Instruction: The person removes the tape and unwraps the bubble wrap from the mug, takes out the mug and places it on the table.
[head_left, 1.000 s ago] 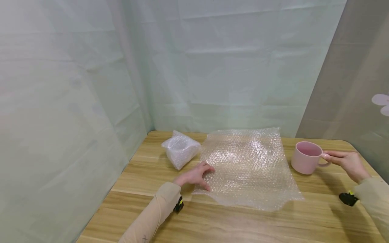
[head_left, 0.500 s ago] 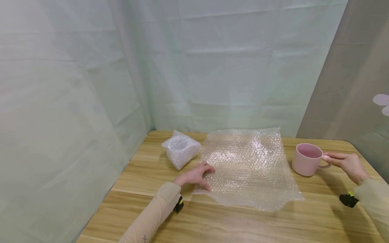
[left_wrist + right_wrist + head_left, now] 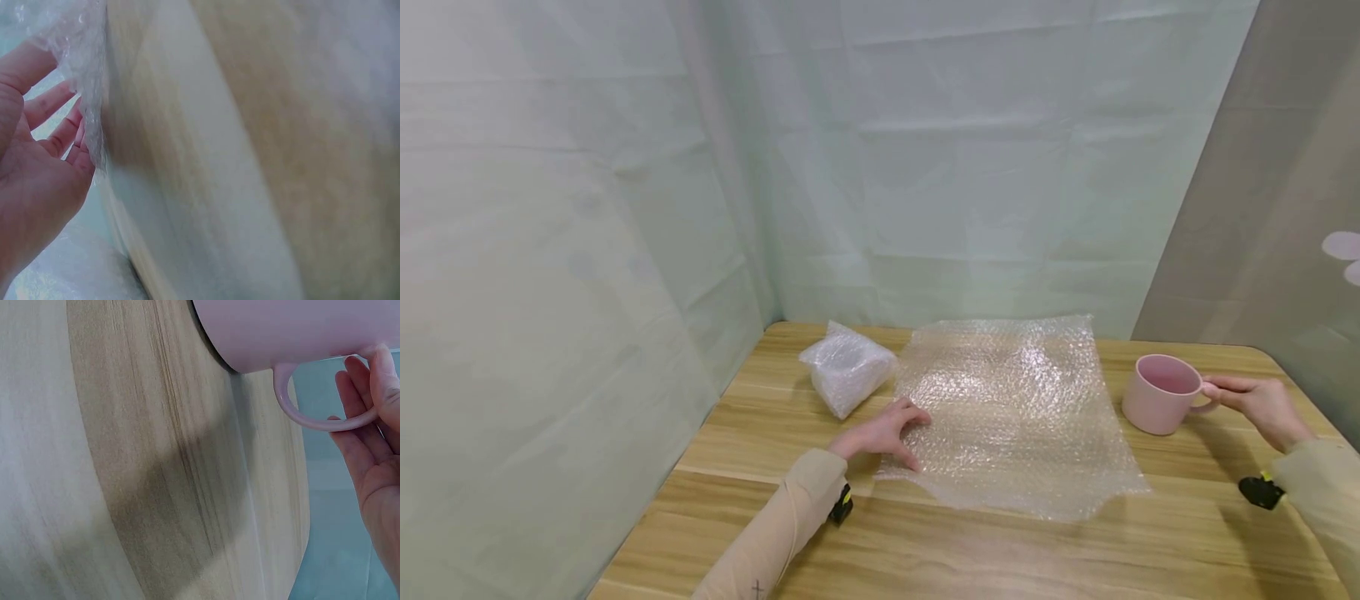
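Observation:
A pink mug (image 3: 1159,402) stands at the right of the table, its handle pointing right. My right hand (image 3: 1262,407) pinches that handle (image 3: 312,422) near its top, with the thumb on top and the fingers around it in the right wrist view. A clear sheet of bubble wrap (image 3: 1000,417) lies spread flat left of the mug. On its left edge rests my left hand (image 3: 883,433), fingers spread and relaxed. In the left wrist view the fingertips touch the sheet's edge (image 3: 84,62), partly hidden by it.
A bubble-wrapped bundle (image 3: 848,371) sits at the back left, close to the sheet's left edge. The wooden table (image 3: 760,492) ends at pale fabric curtains (image 3: 962,167) at the back and sides.
The mug has shifted slightly toward the person and tilted a little, my right hand moving with its handle. The left hand and the sheet have stayed in place.

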A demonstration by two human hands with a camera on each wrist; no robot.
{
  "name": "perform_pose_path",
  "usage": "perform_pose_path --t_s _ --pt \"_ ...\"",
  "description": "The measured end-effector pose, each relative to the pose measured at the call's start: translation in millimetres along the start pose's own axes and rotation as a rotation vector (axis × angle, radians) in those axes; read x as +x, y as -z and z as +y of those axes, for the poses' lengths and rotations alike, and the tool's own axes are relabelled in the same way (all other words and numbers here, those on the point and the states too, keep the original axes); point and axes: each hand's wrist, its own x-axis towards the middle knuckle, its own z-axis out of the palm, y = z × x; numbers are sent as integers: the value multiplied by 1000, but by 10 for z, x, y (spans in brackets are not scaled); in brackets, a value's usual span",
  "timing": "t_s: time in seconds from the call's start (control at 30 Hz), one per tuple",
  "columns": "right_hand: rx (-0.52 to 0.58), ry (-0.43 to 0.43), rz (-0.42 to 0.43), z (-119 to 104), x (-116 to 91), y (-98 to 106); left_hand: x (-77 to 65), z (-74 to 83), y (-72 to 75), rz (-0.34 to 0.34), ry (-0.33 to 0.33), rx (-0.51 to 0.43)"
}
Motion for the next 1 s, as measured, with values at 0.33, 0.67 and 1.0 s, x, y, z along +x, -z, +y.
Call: perform_pose_path --t_s 0.33,0.67,1.0 --pt "-12 29 14 51 9 -3 13 29 6 9 -10 27" --pt "-19 49 14 88 31 -3 20 41 1 8 -11 56" --pt "10 101 18 116 56 -24 7 71 18 5 -4 64"
